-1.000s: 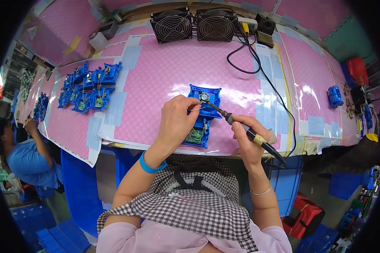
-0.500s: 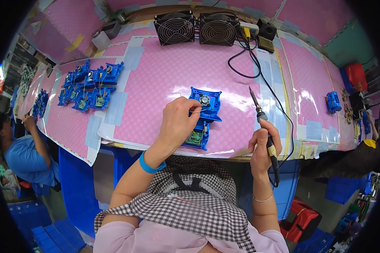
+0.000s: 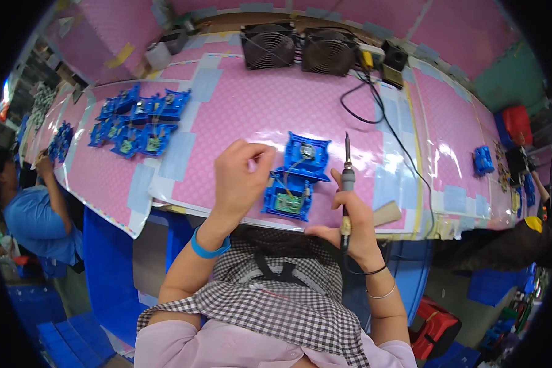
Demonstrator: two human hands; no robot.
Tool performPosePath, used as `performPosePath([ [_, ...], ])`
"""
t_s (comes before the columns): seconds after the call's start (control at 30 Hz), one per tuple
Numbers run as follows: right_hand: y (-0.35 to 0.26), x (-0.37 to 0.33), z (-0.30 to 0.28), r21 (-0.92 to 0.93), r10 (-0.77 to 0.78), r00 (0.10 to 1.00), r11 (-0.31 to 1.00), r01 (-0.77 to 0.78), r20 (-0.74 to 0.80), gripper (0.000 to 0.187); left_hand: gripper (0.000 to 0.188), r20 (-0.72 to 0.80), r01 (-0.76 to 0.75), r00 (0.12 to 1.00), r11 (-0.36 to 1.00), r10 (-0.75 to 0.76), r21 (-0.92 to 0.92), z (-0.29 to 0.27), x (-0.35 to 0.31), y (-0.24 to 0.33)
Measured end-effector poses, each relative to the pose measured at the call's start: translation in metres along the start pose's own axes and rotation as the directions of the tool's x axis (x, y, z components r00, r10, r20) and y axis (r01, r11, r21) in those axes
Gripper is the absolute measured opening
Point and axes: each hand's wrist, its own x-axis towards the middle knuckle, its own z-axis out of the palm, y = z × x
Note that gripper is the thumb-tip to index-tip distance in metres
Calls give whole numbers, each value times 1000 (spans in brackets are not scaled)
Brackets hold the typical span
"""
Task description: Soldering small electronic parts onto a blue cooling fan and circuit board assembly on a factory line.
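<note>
In front of me lie two joined blue plastic housings. The far housing (image 3: pixel 316 168) carries a small round speaker (image 3: pixel 307 151); the near one (image 3: pixel 268 207) holds a green circuit board (image 3: pixel 288 203). Thin wires run between the two. My left hand (image 3: pixel 239 178) is raised just left of them, thumb and forefinger pinched together; anything in the pinch is too small to make out. On the right, my right hand (image 3: pixel 359 230) grips a soldering iron (image 3: pixel 348 175) by its handle, tip pointing up and away, beside the housings without touching them.
More blue housings (image 3: pixel 138 122) with boards and wires stand at the left. Two black fans (image 3: pixel 268 48) and a soldering iron stand (image 3: pixel 394 64) are at the back. The iron's cord (image 3: pixel 405 144) loops across the right side. A tan flat piece (image 3: pixel 386 213) lies by my right hand. Co-workers sit either side.
My left hand has drawn back left, away from the speaker and the wire it pinched. My right hand has brought the soldering iron left, closer to the housings, its tip now upright.
</note>
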Motion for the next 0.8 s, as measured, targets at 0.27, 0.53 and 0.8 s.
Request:
performPosePath([
  [0.27, -15, 125, 134, 67, -300, 948, 954, 294, 110, 49, 35, -384, 304, 657, 694, -648, -652, -87, -65, -57],
  [0.53, -30, 110, 55, 22, -259, 936, 962, 271, -240, 28, 18, -74, 504, 645, 497, -760, -707, -69, -70, -82],
  [0.8, 102, 3, -201, -299, -181, 371, 909, -290, -911, 35, 11, -97, 444, 817, 728, -568, -522, -37, -53, -44],
])
